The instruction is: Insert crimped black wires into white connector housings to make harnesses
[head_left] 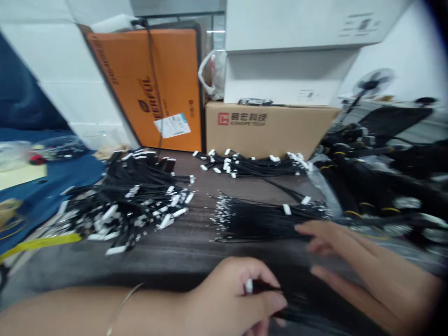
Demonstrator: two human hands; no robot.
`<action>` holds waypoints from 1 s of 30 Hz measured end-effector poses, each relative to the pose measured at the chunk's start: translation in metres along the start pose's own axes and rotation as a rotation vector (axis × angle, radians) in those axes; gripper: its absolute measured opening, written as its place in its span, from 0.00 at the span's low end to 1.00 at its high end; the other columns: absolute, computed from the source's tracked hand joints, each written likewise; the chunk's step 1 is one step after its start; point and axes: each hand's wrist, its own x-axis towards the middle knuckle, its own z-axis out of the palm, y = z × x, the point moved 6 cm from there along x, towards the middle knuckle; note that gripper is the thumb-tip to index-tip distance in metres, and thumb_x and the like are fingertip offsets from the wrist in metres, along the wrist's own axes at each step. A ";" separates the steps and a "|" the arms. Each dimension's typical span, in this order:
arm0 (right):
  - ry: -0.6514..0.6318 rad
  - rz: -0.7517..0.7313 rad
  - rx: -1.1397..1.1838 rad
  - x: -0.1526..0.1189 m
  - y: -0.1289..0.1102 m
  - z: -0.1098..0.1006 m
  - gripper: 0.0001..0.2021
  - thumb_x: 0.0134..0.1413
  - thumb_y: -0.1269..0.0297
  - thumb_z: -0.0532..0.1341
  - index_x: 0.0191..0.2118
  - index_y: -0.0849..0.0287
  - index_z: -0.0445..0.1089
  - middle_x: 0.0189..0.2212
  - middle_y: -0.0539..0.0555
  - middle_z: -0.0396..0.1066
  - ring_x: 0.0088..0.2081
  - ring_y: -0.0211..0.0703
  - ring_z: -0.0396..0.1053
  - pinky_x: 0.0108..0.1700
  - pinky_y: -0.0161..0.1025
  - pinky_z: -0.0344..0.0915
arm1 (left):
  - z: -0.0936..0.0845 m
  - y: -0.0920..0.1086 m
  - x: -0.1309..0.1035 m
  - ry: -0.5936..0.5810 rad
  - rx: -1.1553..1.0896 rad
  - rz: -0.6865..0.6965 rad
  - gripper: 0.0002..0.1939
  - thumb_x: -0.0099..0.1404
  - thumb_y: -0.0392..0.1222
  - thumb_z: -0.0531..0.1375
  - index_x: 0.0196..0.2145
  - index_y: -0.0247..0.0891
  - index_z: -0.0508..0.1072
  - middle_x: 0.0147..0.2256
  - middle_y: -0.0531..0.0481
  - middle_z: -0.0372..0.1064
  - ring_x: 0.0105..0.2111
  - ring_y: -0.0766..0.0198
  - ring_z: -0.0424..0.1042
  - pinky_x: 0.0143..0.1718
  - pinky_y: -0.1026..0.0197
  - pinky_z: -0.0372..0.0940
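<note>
My left hand (241, 298) is closed, thumb against fingers, around a black cable (263, 286) with a white connector end showing inside the grip. Its dark wires trail off to the lower right and blur there. To the right, my right hand (350, 261) has its fingers spread, thumb apart from the index finger, with nothing seen between them. Its index fingertip is beside the near right part of a bundle of thin black wires (259, 219) lying on the dark table (199, 242); whether it touches them I cannot tell.
A heap of black cables with white connectors (133, 196) lies at left. Another row of cables (245, 163) sits before a cardboard box (269, 130). An orange box (164, 88) and stacked white boxes (290, 74) stand behind. Thick black cable bundles (350, 186) crowd the right side.
</note>
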 end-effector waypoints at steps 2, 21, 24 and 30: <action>-0.046 -0.018 -0.114 0.011 0.020 -0.005 0.18 0.75 0.56 0.60 0.63 0.58 0.73 0.55 0.65 0.79 0.50 0.58 0.83 0.52 0.57 0.82 | -0.008 -0.003 0.002 0.069 0.053 -0.030 0.21 0.62 0.58 0.72 0.34 0.41 0.70 0.24 0.59 0.72 0.18 0.75 0.56 0.20 0.68 0.48; -0.065 0.096 -0.180 0.029 0.113 0.020 0.13 0.74 0.55 0.66 0.53 0.59 0.77 0.48 0.55 0.79 0.43 0.43 0.78 0.47 0.46 0.79 | -0.034 -0.008 0.002 0.128 0.028 -0.143 0.17 0.49 0.45 0.75 0.36 0.39 0.80 0.36 0.52 0.82 0.37 0.58 0.81 0.47 0.54 0.71; 0.033 0.105 -0.196 0.030 0.103 -0.018 0.12 0.75 0.55 0.66 0.46 0.60 0.76 0.40 0.52 0.78 0.37 0.40 0.77 0.43 0.42 0.78 | -0.038 -0.008 -0.002 0.160 0.000 -0.130 0.14 0.51 0.43 0.76 0.35 0.40 0.83 0.34 0.54 0.84 0.38 0.57 0.82 0.48 0.53 0.71; 0.267 0.207 -0.352 0.097 0.076 -0.118 0.18 0.78 0.47 0.52 0.44 0.49 0.75 0.47 0.64 0.77 0.58 0.72 0.73 0.61 0.70 0.65 | -0.044 -0.018 -0.009 0.166 -0.035 -0.154 0.11 0.48 0.38 0.78 0.33 0.42 0.87 0.30 0.56 0.84 0.38 0.57 0.82 0.50 0.54 0.71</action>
